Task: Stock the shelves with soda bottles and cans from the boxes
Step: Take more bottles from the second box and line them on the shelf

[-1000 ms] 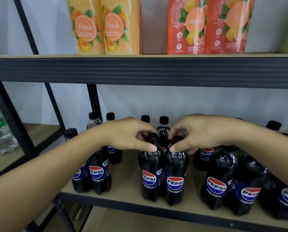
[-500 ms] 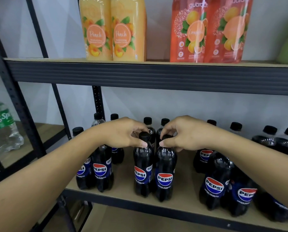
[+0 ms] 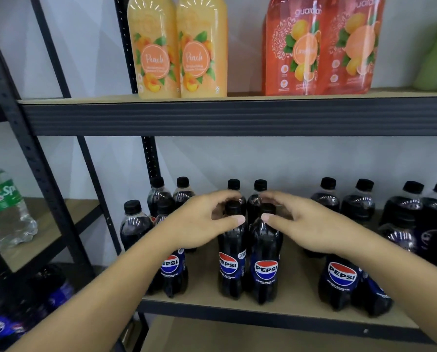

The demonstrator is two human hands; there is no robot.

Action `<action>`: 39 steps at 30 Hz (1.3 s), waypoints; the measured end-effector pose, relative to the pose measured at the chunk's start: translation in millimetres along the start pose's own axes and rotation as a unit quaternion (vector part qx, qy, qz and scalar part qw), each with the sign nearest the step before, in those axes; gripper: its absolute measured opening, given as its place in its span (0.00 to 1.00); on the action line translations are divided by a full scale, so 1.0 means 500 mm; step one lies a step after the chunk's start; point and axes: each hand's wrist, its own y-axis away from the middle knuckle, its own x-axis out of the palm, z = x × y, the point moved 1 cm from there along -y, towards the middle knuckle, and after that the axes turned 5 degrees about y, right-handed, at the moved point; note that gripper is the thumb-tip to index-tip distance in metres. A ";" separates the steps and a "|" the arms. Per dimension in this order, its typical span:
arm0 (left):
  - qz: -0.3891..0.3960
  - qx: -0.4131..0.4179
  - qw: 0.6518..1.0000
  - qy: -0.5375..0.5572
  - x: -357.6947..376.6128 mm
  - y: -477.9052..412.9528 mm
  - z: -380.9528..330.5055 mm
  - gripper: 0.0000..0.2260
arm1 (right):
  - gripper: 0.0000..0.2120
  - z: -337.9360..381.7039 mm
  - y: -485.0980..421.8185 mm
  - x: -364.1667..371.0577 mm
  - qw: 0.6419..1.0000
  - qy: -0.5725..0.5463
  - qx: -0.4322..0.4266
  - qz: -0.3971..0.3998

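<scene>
left hand (image 3: pixel 199 222) at the cap of one pepsi bottle (image 3: pixel 230 265), right hand (image 3: pixel 306 224) at a second pepsi bottle (image 3: pixel 266 270) beside it on the shelf (image 3: pixel 301 293) — fingers loose, released

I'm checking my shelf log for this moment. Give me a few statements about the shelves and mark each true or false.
1. The left front cola bottle and right front cola bottle stand upright, side by side on the lower shelf. True.
2. The cola caps are white. False: black.
3. Peach bottles stand on the upper shelf. True.
4. The green-labelled clear bottle is right of the cola. False: it is left, on the neighbouring rack.
</scene>
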 end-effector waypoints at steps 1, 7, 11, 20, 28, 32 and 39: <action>-0.018 0.001 1.000 0.024 0.009 0.008 0.005 0.26 | 0.28 -0.006 0.009 0.015 1.000 -0.013 0.007 -0.018; -0.102 0.010 0.993 0.059 0.067 0.050 0.041 0.34 | 0.31 -0.021 0.068 0.113 0.985 -0.130 0.045 -0.100; -0.129 0.007 0.991 0.044 0.101 0.063 0.055 0.36 | 0.32 -0.036 0.086 0.162 0.981 -0.140 0.098 -0.088; -0.132 0.009 0.991 0.015 0.099 0.066 0.058 0.35 | 0.32 -0.038 0.087 0.177 0.977 -0.162 0.096 -0.104; -0.149 0.020 0.989 0.003 0.103 0.071 0.047 0.36 | 0.32 -0.034 0.092 0.174 0.977 -0.168 0.089 -0.100; -0.189 0.060 0.977 -0.072 0.103 0.083 0.017 0.35 | 0.31 -0.026 0.115 0.159 0.977 -0.152 0.082 -0.124; -0.218 0.191 0.950 -0.114 0.139 0.087 -0.044 0.25 | 0.28 -0.009 0.195 0.090 0.971 -0.087 0.076 -0.211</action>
